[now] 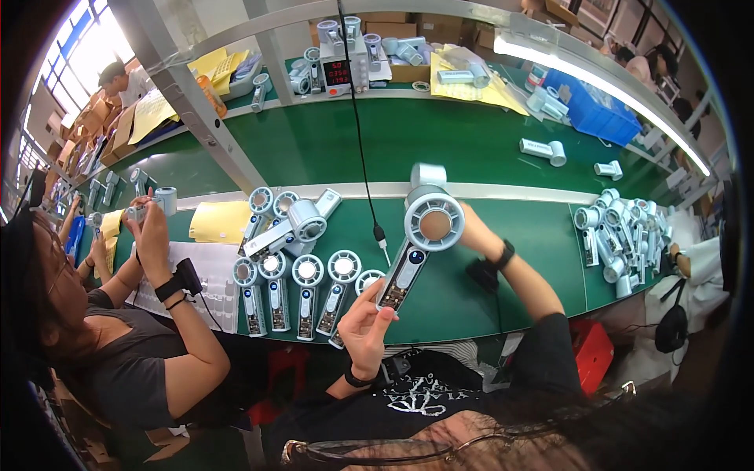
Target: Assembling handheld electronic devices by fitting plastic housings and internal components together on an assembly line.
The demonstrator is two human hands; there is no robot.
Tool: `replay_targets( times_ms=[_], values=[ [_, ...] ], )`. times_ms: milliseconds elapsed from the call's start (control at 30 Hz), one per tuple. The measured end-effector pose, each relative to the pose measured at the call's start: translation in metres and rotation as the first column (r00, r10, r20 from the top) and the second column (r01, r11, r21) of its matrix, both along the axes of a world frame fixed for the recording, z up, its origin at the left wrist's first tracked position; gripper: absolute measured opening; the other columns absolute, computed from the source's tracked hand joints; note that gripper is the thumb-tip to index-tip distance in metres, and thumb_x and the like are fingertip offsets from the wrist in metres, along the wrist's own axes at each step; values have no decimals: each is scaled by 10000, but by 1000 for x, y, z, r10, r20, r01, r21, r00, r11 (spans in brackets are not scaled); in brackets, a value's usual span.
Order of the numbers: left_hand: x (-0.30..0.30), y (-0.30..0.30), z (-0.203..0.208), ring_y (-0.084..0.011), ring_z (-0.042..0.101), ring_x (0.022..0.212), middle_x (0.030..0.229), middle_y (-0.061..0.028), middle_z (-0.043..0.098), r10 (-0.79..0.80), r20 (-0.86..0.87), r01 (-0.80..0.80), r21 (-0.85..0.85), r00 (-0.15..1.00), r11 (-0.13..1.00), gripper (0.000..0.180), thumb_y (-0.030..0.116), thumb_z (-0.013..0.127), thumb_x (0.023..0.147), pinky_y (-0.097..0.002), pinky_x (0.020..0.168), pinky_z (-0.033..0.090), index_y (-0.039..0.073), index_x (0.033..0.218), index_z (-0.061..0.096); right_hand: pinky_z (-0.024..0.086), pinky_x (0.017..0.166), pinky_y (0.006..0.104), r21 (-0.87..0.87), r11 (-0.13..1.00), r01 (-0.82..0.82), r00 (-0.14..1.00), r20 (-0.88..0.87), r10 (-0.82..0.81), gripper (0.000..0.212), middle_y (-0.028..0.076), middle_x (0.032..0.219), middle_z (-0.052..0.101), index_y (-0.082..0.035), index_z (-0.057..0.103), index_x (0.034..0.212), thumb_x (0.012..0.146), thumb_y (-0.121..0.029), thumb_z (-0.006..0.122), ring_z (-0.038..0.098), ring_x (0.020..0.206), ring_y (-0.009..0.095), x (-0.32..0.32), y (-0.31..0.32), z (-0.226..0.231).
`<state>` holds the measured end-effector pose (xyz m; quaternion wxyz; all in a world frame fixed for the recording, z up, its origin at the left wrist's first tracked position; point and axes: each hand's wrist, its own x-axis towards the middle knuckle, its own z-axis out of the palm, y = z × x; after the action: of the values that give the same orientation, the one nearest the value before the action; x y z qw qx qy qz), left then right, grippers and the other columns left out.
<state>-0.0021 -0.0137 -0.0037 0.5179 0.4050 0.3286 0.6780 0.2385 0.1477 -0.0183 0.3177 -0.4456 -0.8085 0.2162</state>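
Observation:
My left hand (366, 333) is closed around the lower handle of a pale-blue handheld fan (407, 271), raised above the green bench. Its round head points up, and its handle front is open, baring the parts inside. My right hand (473, 232) is behind that fan's head, its fingers hidden. Just beyond, a second pale-blue fan head (428, 174) shows slightly blurred; whether my right hand grips it is unclear. A black cable (366, 169) hangs down beside the held fan, ending in a plug with a white tip. To the left lie several similar fans (307, 271), some stacked.
A co-worker (118, 337) sits at my left, hands raised with a fan. At the right, a heap of fans (620, 235) lies on the bench. Past the rail, a green surface (471, 129) bears a blue crate (591, 108), a display unit (338, 72) and yellow sheets (471, 78).

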Motion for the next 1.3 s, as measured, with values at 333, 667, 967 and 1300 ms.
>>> replay_targets(
  times_ms=[333,667,967,1300],
  values=[
    [15,-3,3,-154,634,756,1234,-284,556,-143,-15,143,24,990,989,205,59,672,855,-251,679,500,-110,770,593,481,662,413,-244,968,57,866,495,74,532,169,939,564,-109,538,1185,781,-411,706,582,754,354,11,-133,38],
    [16,5,15,-248,630,870,1177,-276,577,-329,-371,427,223,868,876,154,8,674,815,-333,804,505,-65,732,566,501,874,524,547,801,-243,910,-158,384,947,186,1084,591,-98,359,1295,554,-341,896,601,1014,364,39,-121,111],
    [-1,12,9,-266,561,958,1003,-132,385,-7,-387,129,292,922,948,489,360,499,970,-407,808,494,-13,654,490,553,700,485,354,750,559,332,-924,189,903,157,941,582,-188,263,1339,667,-287,858,601,805,289,46,-169,105],
    [19,11,3,-184,581,779,1016,-136,530,-51,-497,200,250,866,947,412,285,506,975,-253,603,405,-7,685,505,498,691,343,224,815,-534,590,-592,549,890,174,958,559,-54,276,1382,686,-236,800,565,778,238,190,-180,74]
  ],
)
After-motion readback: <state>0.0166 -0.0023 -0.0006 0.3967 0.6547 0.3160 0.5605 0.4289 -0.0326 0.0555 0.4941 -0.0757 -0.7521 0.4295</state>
